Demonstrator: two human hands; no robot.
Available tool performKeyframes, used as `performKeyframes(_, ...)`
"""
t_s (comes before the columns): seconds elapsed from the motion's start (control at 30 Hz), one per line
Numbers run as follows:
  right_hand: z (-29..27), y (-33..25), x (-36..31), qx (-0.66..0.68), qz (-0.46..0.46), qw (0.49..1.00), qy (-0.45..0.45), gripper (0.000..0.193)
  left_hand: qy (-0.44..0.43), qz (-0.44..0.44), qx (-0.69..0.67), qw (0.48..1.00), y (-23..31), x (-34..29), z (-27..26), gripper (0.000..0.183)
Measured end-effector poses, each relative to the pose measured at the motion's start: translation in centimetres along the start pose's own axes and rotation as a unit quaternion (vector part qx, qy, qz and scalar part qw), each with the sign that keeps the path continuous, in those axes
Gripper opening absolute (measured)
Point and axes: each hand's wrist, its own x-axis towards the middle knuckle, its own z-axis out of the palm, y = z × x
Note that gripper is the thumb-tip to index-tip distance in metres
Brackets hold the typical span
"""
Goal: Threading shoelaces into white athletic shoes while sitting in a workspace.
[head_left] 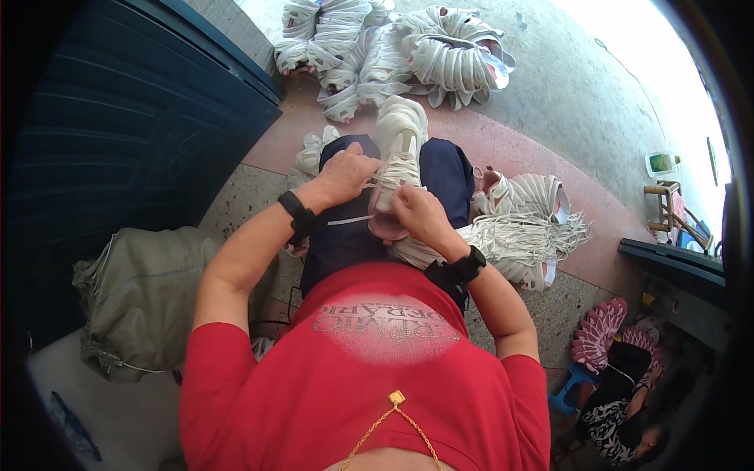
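A white sneaker (402, 122) with a pink inside rests between my knees, toe pointing away from me. White shoelaces (399, 169) cross its front. On its left side, my left hand (344, 174) is closed in a pinch on a lace beside the eyelets. My right hand (424, 213) is closed at the right edge of the shoe's opening, near the tongue; its fingertips are partly hidden, and a lace seems to be in them. One loose lace end (349, 221) sticks out to the left below my left hand. Both wrists wear dark bands.
Piles of white uppers (459, 59) lie on the floor ahead; another laced bundle (522, 224) lies by my right leg. A dark door (141, 118) and a grey-green sack (157, 294) stand left. A wooden stool (669, 206) is far right. Another person (616, 424) sits lower right beside pink pieces (598, 334).
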Motion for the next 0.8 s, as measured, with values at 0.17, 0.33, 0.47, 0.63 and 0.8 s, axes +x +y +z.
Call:
performKeyframes(0.17,3.4,-0.6,1.0,-0.201,-0.037,0.975,0.083,0.018,-0.011,-0.007,0.040,0.999,0.2,-0.9,-0.1,0.013)
performKeyframes(0.33,5.7,0.6,2.2,-0.279,-0.117,0.951,0.062,0.015,-0.001,-0.120,-0.147,0.982,0.3,-1.7,0.3,0.024)
performKeyframes(0.47,5.3,-0.2,2.3,-0.331,-0.105,0.938,-0.003,0.016,-0.059,-0.274,-0.407,0.870,-0.1,-1.0,-1.2,0.038)
performKeyframes(0.63,0.4,-1.0,0.7,-0.047,-0.236,0.969,-0.054,0.012,-0.109,-0.338,-0.549,0.757,-0.9,0.0,-3.4,0.043)
performKeyframes(0.8,-16.0,-11.4,-3.8,0.721,0.091,0.655,-0.208,0.018,-0.139,-0.354,-0.481,0.790,0.2,0.8,-2.4,0.040)
